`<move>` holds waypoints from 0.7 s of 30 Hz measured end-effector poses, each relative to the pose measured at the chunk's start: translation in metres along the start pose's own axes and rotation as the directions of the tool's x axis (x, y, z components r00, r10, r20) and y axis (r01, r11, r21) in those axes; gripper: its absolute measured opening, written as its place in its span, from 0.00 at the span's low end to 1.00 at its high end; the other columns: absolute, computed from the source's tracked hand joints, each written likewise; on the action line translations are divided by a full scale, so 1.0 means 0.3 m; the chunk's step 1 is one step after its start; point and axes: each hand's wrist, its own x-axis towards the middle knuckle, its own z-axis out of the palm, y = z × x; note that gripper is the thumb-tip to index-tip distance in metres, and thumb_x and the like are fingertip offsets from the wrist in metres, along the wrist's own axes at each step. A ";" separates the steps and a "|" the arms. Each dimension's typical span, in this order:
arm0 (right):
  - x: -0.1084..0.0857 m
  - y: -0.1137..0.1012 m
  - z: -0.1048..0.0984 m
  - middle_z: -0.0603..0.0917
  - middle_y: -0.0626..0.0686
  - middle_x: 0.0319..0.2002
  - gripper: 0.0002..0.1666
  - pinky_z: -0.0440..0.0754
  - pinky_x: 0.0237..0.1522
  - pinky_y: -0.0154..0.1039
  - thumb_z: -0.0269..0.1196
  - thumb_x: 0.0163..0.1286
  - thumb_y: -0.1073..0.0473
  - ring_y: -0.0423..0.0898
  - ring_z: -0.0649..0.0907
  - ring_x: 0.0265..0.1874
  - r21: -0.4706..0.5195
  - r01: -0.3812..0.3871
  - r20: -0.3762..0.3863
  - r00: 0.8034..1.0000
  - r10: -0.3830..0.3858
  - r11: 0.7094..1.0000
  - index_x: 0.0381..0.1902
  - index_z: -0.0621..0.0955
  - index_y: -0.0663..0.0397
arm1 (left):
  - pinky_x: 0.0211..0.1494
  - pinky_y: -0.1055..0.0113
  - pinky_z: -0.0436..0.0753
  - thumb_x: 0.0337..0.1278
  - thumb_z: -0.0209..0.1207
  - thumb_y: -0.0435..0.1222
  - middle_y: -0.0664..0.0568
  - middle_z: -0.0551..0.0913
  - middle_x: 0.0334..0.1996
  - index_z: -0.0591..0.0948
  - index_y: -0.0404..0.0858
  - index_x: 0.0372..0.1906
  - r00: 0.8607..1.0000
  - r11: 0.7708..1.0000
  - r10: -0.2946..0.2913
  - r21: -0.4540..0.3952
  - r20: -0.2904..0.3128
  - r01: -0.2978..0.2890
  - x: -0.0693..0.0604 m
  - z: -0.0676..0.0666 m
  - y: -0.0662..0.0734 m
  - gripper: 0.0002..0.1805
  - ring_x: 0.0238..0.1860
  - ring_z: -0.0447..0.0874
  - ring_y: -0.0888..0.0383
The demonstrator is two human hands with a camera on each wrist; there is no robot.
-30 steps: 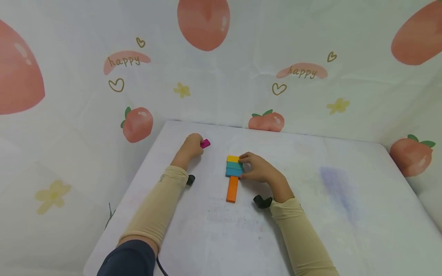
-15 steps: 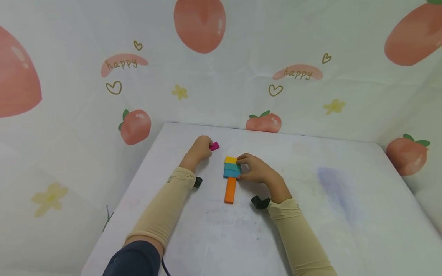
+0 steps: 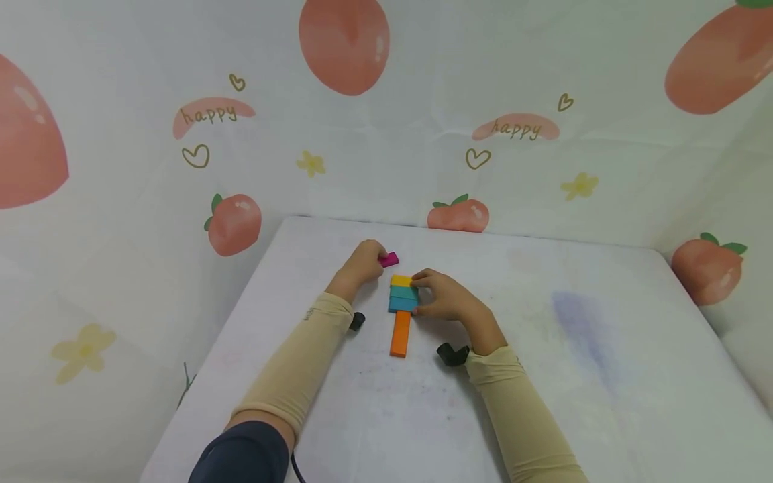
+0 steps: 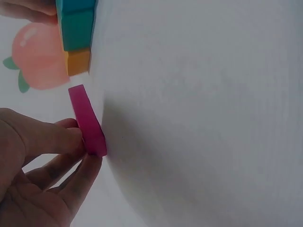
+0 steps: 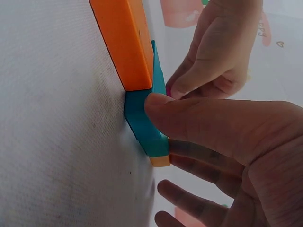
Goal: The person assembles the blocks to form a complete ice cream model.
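Note:
My left hand (image 3: 362, 261) pinches a magenta block (image 4: 87, 120) between thumb and fingers, just behind and left of a block row; whether it touches the table cannot be told. In the head view a yellow block (image 3: 400, 280), a teal block (image 3: 402, 292) and a blue block (image 3: 401, 304) lie side by side. A long orange block (image 3: 400, 334) runs from the blue one toward me, like a stem. My right hand (image 3: 449, 298) holds the row at its right end, thumb against the blue block (image 5: 139, 111), a finger by the yellow one.
Everything lies on a white-covered table (image 3: 338, 416) with a faint purple stain (image 3: 582, 329) at the right. Behind it hangs a peach-printed cloth (image 3: 386, 147). Black wrist cameras stick out near the left (image 3: 357, 322) and right forearms.
My left hand has carried the magenta block rightward and slightly nearer, close to the yellow block. The right hand stays at the row, and the view has shifted a little.

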 end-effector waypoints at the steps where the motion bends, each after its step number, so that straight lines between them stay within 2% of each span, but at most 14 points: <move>1: 0.000 -0.001 0.000 0.76 0.56 0.72 0.34 0.71 0.78 0.57 0.75 0.67 0.54 0.57 0.74 0.73 0.000 0.002 -0.001 1.000 -0.002 1.000 0.68 0.82 0.59 | 0.74 0.52 0.79 0.67 0.60 0.24 0.38 0.83 0.61 0.83 0.29 0.62 1.000 1.000 0.008 -0.005 0.005 -0.008 0.000 0.003 0.003 0.20 0.61 0.78 0.43; 10: -0.002 -0.005 -0.003 0.77 0.56 0.72 0.33 0.72 0.77 0.57 0.75 0.67 0.54 0.56 0.75 0.73 -0.003 0.004 -0.006 1.000 -0.004 1.000 0.68 0.82 0.58 | 0.75 0.52 0.78 0.69 0.56 0.24 0.37 0.84 0.61 0.84 0.30 0.62 0.996 0.996 0.079 -0.037 0.044 -0.077 0.008 0.018 0.016 0.20 0.62 0.78 0.43; 21: -0.002 -0.004 0.000 0.76 0.56 0.72 0.34 0.73 0.76 0.58 0.75 0.67 0.53 0.56 0.74 0.73 -0.001 -0.018 -0.004 1.000 0.018 1.000 0.68 0.82 0.57 | 0.75 0.52 0.78 0.72 0.54 0.24 0.38 0.84 0.61 0.85 0.30 0.61 0.990 0.992 0.118 -0.060 0.078 -0.114 0.004 0.031 0.034 0.19 0.62 0.79 0.43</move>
